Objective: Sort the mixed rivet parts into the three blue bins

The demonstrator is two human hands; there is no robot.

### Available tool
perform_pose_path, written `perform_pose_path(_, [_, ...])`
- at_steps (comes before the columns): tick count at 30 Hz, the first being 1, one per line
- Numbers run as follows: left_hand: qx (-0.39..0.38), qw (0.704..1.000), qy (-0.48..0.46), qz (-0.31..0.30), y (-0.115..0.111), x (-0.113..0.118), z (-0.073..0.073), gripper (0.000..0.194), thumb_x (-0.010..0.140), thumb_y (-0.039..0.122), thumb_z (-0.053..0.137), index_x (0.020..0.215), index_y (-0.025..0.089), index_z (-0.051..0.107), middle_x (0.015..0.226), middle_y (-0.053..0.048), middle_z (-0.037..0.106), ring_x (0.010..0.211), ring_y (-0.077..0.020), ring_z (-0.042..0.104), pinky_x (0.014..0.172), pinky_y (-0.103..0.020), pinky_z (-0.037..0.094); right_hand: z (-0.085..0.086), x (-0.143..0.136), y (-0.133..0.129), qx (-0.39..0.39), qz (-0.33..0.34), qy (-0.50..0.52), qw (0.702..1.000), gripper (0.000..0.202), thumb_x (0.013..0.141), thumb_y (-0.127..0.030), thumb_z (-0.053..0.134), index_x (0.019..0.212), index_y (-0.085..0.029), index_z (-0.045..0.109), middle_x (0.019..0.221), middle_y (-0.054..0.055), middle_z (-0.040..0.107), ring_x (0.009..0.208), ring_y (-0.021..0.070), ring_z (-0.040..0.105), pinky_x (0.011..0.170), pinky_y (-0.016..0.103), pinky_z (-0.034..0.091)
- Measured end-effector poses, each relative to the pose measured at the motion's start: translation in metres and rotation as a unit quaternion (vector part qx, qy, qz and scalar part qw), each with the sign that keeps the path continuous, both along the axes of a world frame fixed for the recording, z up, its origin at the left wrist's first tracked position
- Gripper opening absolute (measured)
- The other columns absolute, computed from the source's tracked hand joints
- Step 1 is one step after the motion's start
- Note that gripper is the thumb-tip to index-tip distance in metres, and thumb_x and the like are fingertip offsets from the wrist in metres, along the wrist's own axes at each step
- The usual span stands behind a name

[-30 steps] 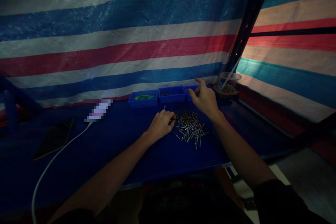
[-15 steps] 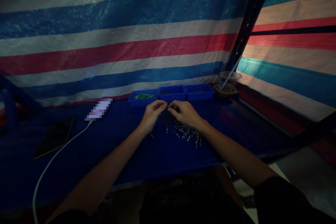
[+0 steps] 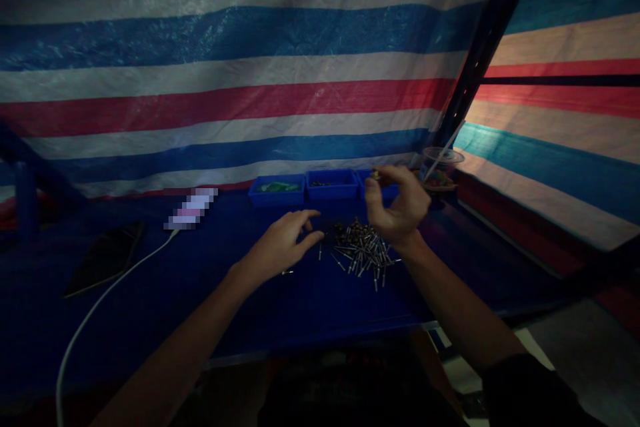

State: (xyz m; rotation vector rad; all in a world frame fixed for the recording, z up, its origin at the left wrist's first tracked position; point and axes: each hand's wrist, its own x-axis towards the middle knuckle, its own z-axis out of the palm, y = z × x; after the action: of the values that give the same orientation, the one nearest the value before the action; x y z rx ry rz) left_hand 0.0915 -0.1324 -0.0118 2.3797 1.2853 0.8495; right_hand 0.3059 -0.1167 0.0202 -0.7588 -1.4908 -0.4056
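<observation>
Right hand (image 3: 397, 210) pinching small part above rivet pile (image 3: 361, 248); left hand (image 3: 283, 243) fingers spread beside it.

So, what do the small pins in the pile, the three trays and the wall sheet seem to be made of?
Pins: probably bare metal, as thin shanks glint silver.
Trays: likely moulded plastic, uniform matte blue with thick rims.
Wall sheet: apparently woven plastic tarpaulin, striped, with a creased, slightly glossy surface.
</observation>
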Motion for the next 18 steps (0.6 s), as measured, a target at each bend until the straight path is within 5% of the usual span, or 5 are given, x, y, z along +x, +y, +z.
perform_pose_path(4, [0.011, 0.997, 0.071, 0.022, -0.040, -0.027, -0.015, 0.037, 0.084, 0.036, 0.058, 0.120, 0.025, 0.055, 0.101, -0.003, 0.064, 0.096, -0.0197, 0.057, 0.093, -0.039, 0.042, 0.023, 0.016, 0.015, 0.016, -0.099, 0.041, 0.994, 0.026, 0.091, -0.038, 0.041, 0.104, -0.023, 0.057, 0.077, 0.003, 0.060, 0.070, 0.0179, 0.058, 0.071, 0.037, 0.046])
perform_pose_path(6, [-0.007, 0.996, 0.088, 0.004, -0.049, -0.036, -0.027, 0.026, 0.086, 0.030, 0.055, 0.111, 0.027, 0.060, 0.104, -0.002, 0.064, 0.097, -0.0193, 0.058, 0.094, -0.038, 0.042, 0.020, 0.020, 0.032, -0.117, -0.123, -0.038, 0.985, 0.029, 0.090, -0.039, 0.043, 0.105, -0.019, 0.059, 0.077, 0.005, 0.063, 0.074, 0.0199, 0.060, 0.073, 0.038, 0.046])
perform_pose_path(9, [-0.033, 0.997, 0.066, 0.001, -0.047, -0.042, -0.040, 0.017, 0.087, 0.023, 0.048, 0.090, 0.023, 0.066, 0.092, -0.003, 0.064, 0.088, -0.0181, 0.059, 0.085, -0.035, 0.045, -0.001, 0.021, 0.052, -0.328, -0.127, -0.195, 0.916, 0.035, 0.083, -0.042, 0.055, 0.103, -0.014, 0.063, 0.076, 0.009, 0.066, 0.078, 0.0248, 0.062, 0.071, 0.039, 0.046])
perform_pose_path(12, [-0.130, 0.991, -0.043, -0.007, -0.033, -0.039, -0.043, 0.013, 0.085, 0.025, 0.053, 0.092, 0.021, 0.062, 0.087, -0.003, 0.065, 0.081, -0.0167, 0.060, 0.078, -0.033, 0.047, -0.025, 0.013, 0.047, -0.371, -0.042, -0.243, 0.895, 0.038, 0.085, -0.040, 0.054, 0.110, -0.014, 0.062, 0.085, 0.009, 0.068, 0.082, 0.0233, 0.063, 0.073, 0.037, 0.046])
perform_pose_path(18, [-0.261, 0.894, -0.364, 0.002, 0.010, -0.019, -0.020, 0.043, 0.073, 0.031, 0.069, 0.109, 0.016, 0.051, 0.075, -0.001, 0.065, 0.066, -0.0112, 0.058, 0.061, -0.024, 0.042, -0.040, -0.024, 0.019, -0.245, 0.141, -0.321, 0.904, 0.030, 0.088, -0.039, 0.052, 0.106, -0.017, 0.063, 0.091, 0.006, 0.066, 0.087, 0.0178, 0.058, 0.078, 0.032, 0.043])
